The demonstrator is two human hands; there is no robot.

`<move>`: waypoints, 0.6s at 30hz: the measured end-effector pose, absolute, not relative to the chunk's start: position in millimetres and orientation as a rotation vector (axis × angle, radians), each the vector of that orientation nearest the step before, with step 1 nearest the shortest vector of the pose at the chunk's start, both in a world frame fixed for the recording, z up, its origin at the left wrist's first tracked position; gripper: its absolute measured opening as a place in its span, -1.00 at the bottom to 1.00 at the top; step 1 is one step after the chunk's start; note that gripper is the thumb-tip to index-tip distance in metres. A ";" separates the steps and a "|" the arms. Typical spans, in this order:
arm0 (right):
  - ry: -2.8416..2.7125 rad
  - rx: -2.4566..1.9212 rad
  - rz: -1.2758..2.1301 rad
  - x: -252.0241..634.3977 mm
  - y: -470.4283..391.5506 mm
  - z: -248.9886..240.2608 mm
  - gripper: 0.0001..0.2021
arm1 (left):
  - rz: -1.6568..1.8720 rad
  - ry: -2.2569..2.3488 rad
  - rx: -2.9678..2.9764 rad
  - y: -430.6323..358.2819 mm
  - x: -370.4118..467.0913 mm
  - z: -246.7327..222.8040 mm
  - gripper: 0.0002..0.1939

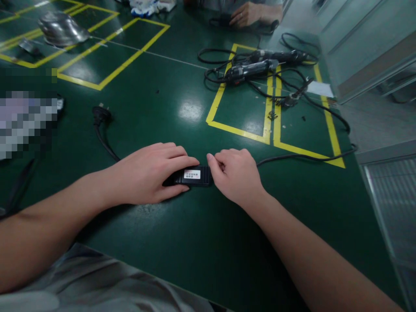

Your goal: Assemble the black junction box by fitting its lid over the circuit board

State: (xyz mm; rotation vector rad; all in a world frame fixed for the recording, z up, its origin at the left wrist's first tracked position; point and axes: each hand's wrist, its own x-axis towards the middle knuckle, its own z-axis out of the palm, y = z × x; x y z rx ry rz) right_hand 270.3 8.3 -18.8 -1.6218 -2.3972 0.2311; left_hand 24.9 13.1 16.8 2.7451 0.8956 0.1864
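A black power adapter [205, 177] with a white printed label lies on the green table in front of me. My left hand [152, 171] is wrapped over its left part, with the thumb on the near side and fingers on the far side. At its right end my right hand [235, 173] is closed in a pinch around the end of a black cable [292, 157]; the joint itself is hidden by the fingers. Left of my left hand, a short cord [105, 143] leads to a black mains plug [101, 113], its prongs pointing away.
Two black electric screwdrivers [251, 71] lie among looped cables at the right back. Small screws [272, 115] are near yellow tape marks. A shiny metal part [61, 29] sits far left. Across the table is another person's hand [245, 15]. The table's right edge borders a metal frame.
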 end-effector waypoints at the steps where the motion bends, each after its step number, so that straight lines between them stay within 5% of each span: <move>1: -2.398 -1.622 0.234 270.2 8.3 -18.6 -0.49 | 0.187 0.897 2.745 13.0 24.7 16.8 -0.54; 18: -2.392 -1.640 0.292 270.3 8.2 -15.6 -0.49 | 0.191 0.885 2.751 12.8 24.6 16.8 -0.55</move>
